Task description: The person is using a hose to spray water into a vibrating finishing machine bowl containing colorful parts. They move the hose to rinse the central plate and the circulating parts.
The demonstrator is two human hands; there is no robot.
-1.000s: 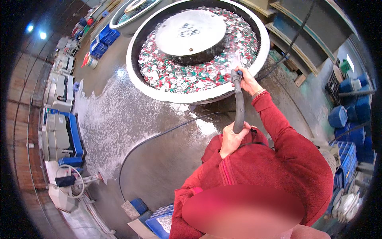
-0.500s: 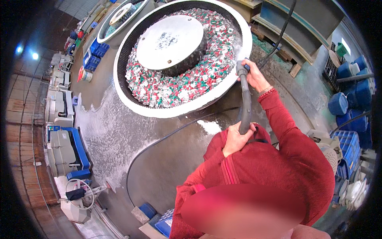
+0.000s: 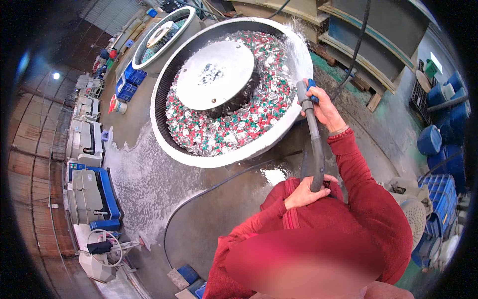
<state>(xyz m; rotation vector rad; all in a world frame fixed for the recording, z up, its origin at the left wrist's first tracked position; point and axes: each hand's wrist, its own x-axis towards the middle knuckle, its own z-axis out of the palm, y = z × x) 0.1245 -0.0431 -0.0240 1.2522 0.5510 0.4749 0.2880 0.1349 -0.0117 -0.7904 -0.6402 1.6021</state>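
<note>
A thick grey hose (image 3: 315, 144) runs up in front of my body, with a pipe end and a blue valve lever (image 3: 312, 89) at its top. My right hand (image 3: 326, 110) is closed at that upper end, by the lever. Lower down, my left hand (image 3: 306, 193) is wrapped round the hose near my waist. Ahead stands a large round tub with a white rim (image 3: 294, 117) and a dark ribbed wall. Small red, green and silvery-white pieces (image 3: 229, 134) fill it around a white-topped hub (image 3: 215, 74). Water sprays over the tub's far right rim.
Behind the tub is a smaller round tub (image 3: 186, 25). Blue crates (image 3: 127, 88) and grey machines (image 3: 85, 194) line the left. Wet, foamy floor (image 3: 144, 169) carries a thin dark hose (image 3: 199, 195). Blue barrels (image 3: 429, 140) stand right; wooden-edged troughs (image 3: 368, 50) stand far right.
The tub sits lower in view. The hose end points more toward the far rim, where water spray now shows. My left hand is lower, and both hands still hold the hose.
</note>
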